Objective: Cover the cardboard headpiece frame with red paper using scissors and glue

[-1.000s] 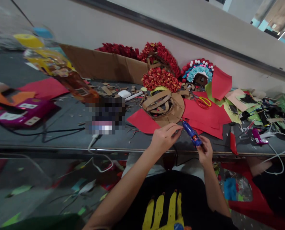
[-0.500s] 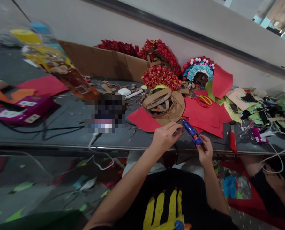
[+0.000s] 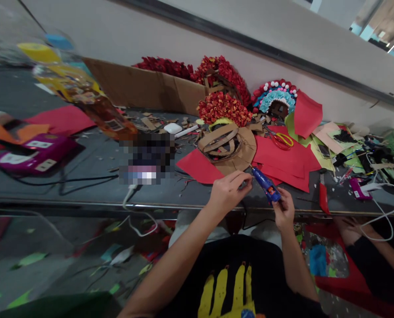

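Note:
A blue glue gun (image 3: pixel 265 184) is gripped at its lower end by my right hand (image 3: pixel 284 205), its nozzle pointing up and left toward the cardboard. My left hand (image 3: pixel 230 189) is closed just left of the nozzle, thumb and fingertips pinched together; whatever they hold, if anything, is too small to make out. Just beyond both hands lies a round cardboard frame (image 3: pixel 248 150) with crossed strips over its middle. Red and orange ruffled petals (image 3: pixel 223 108) cover its far side. Red paper sheets (image 3: pixel 286 161) spread out to the right of the frame.
Yellow-handled scissors (image 3: pixel 282 140) lie on the red paper. A red-handled knife (image 3: pixel 323 194) rests near the table edge. Bottles (image 3: pixel 84 95) and a purple power strip (image 3: pixel 36 152) stand left. A blue-and-red floral headpiece (image 3: pixel 276 97) leans on the wall. A co-worker's arm (image 3: pixel 352 229) is at right.
My hands and the glue gun keep nearly the same place. The view has shifted slightly. At the right, the co-worker's hand has moved up and left.

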Demonstrator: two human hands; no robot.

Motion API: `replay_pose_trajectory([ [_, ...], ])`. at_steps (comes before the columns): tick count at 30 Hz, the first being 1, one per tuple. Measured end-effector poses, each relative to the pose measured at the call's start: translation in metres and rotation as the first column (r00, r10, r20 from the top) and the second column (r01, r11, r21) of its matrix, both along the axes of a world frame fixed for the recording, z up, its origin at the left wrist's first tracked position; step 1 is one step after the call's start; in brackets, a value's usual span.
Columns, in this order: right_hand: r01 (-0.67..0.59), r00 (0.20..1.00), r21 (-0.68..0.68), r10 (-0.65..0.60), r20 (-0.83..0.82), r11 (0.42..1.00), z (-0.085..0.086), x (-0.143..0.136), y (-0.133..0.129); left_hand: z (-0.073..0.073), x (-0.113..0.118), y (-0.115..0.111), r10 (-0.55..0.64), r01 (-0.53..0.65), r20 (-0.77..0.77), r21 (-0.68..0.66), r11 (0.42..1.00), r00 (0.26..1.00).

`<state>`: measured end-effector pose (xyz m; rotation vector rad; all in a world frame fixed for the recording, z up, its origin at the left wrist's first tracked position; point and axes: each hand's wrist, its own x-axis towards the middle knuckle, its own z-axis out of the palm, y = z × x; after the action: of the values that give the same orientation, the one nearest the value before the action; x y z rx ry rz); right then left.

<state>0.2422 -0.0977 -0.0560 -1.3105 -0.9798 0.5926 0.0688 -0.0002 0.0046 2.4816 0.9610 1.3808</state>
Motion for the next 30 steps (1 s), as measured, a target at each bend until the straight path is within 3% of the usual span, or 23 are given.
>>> replay_pose_trajectory([
  [17,0.09,0.985,-0.014,-0.091,-0.146,0.996,-0.008,0.004,0.005,-0.001,-0.005,0.001,0.063,-0.063,0.021,0.005,0.998,0.998],
  [26,0.086,0.987,-0.034,-0.089,-0.131,0.996,-0.01,0.005,0.008,0.015,-0.009,0.002,0.068,-0.071,0.046,0.069,0.995,0.997],
  [30,0.056,0.994,-0.028,-0.058,-0.095,0.998,-0.008,0.004,0.008,0.03,-0.011,0.008,0.054,-0.06,0.064,0.093,0.994,0.997],
])
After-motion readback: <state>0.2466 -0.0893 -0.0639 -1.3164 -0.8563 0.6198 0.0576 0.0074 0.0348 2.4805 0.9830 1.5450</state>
